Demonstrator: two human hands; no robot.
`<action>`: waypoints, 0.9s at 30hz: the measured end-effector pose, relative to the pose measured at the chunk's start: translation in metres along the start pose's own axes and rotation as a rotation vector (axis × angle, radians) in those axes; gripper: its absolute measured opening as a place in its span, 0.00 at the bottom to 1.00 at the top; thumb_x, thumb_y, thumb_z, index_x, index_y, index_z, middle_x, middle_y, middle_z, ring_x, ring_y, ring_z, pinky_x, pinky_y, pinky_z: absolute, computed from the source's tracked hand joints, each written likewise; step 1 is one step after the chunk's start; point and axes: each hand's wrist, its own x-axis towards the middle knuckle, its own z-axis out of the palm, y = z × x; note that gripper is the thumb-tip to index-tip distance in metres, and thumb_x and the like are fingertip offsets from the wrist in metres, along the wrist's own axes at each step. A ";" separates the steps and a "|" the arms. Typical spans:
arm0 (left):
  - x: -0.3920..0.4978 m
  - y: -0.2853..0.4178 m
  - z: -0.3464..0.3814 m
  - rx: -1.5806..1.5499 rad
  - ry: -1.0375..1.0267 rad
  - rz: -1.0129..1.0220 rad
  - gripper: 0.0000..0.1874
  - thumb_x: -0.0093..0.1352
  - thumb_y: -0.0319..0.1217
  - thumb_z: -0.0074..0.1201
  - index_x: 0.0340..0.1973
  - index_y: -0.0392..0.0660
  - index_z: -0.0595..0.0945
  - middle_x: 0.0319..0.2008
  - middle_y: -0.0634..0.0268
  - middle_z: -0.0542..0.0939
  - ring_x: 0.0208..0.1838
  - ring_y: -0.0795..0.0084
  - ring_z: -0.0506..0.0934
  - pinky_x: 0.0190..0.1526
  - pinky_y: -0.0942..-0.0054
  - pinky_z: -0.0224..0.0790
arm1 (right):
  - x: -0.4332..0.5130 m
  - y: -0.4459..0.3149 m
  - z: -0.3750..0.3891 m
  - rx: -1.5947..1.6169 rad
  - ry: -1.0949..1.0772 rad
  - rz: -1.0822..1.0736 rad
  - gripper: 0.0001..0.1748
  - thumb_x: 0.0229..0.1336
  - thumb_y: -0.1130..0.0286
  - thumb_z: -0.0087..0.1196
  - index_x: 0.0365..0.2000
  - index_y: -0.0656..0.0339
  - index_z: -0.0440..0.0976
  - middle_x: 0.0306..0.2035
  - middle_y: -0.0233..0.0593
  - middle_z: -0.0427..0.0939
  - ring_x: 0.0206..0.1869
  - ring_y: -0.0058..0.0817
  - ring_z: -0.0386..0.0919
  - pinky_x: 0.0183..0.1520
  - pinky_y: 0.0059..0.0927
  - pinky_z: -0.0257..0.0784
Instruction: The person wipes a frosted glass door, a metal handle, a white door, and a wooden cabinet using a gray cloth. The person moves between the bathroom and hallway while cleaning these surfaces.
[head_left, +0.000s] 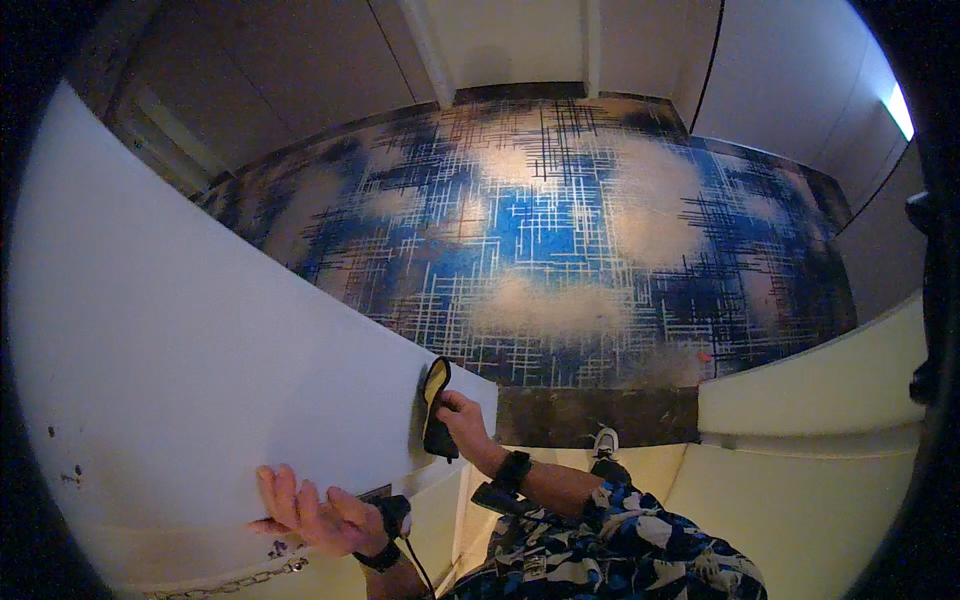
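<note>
My right hand (466, 427) pinches a folded yellow and black cloth (436, 405) at its middle, upright against the edge area of a large white door-like panel (225, 315). The cloth's yellow face shows at the top, with a black border around it. Lower left, my left hand (322, 514) has its fingers spread and bent, with nothing visible in them. It hovers over the panel's lower part, close to a metal chain (247, 579). Whether the left fingertips touch the panel, I cannot tell. Dark straps with small devices sit on both wrists.
Past a dark threshold strip (596, 416) lies a blue and beige patterned carpet (555, 240). A small red scrap (703, 358) lies on it. Pale walls (517, 45) bound the corridor, and another pale wall (802, 487) stands at right. My shoe (605, 442) is at the threshold.
</note>
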 end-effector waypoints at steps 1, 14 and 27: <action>0.000 0.003 0.001 -0.006 0.003 -0.015 0.13 0.62 0.28 0.42 0.42 0.43 0.71 0.47 0.48 0.74 0.57 0.45 0.67 0.66 0.48 0.19 | 0.002 -0.006 -0.008 0.029 -0.005 -0.019 0.13 0.51 0.81 0.46 0.40 0.68 0.71 0.34 0.34 0.76 0.38 0.24 0.74 0.46 0.26 0.69; -0.141 0.188 0.124 -1.370 -0.926 -1.389 0.15 0.68 0.27 0.42 0.51 0.42 0.69 0.49 0.63 0.73 0.50 0.72 0.71 0.51 0.74 0.63 | -0.058 -0.187 -0.163 -0.592 -0.277 -0.591 0.14 0.43 0.78 0.47 0.35 0.62 0.71 0.41 0.41 0.74 0.44 0.37 0.73 0.46 0.33 0.69; -0.119 0.272 0.152 -1.765 -1.358 -1.772 0.23 0.70 0.41 0.38 0.58 0.47 0.60 0.59 0.62 0.61 0.60 0.67 0.61 0.62 0.68 0.46 | -0.090 -0.210 -0.206 -1.091 -0.308 -0.730 0.15 0.38 0.71 0.57 0.33 0.58 0.74 0.48 0.41 0.72 0.56 0.43 0.66 0.58 0.51 0.54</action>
